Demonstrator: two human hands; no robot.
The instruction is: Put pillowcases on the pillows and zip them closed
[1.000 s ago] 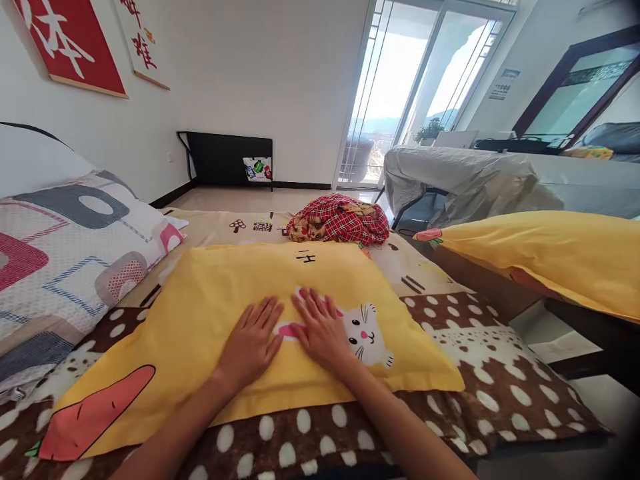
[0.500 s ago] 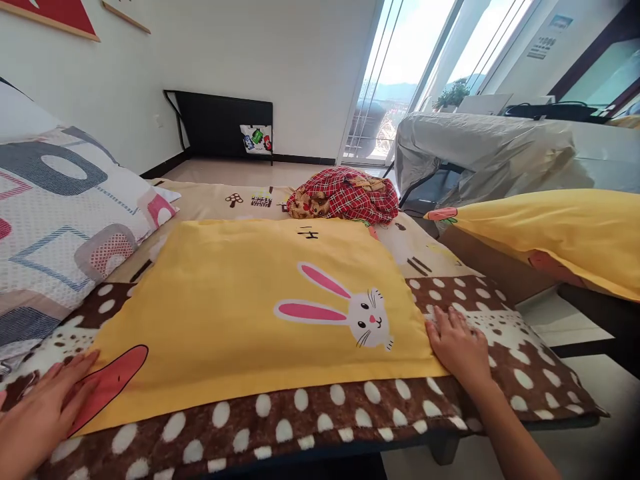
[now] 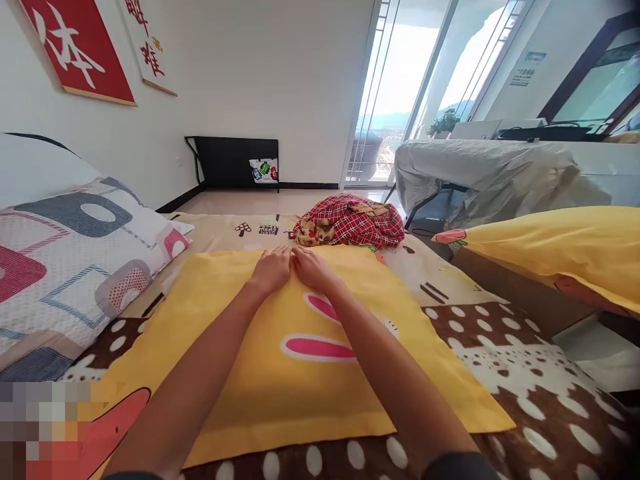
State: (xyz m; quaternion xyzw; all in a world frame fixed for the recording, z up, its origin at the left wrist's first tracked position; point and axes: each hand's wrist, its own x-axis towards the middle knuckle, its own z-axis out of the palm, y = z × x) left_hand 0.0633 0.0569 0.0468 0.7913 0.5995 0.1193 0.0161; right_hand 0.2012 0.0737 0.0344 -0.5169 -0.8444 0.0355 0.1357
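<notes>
Resting flat on far edge of yellow rabbit pillow (image 3: 240, 347): left hand (image 3: 271, 270) and right hand (image 3: 310, 268), side by side, touching. Fingers (image 3: 283, 254) released, stretched out, grasping nothing. Just beyond fingertips: red plaid cloth bundle (image 3: 350, 225). Well left of fingers: patterned pillow (image 3: 75, 260). Well right: second yellow pillow (image 3: 550, 250). Underneath: brown polka-dot blanket (image 3: 525, 373) on bed.

White walls (image 3: 280, 67), red wall banner (image 3: 80, 53), black panel (image 3: 230, 160) against the wall, pale floor (image 3: 240, 200), bright sliding glass doors (image 3: 400, 93), grey-covered table (image 3: 490, 173)
</notes>
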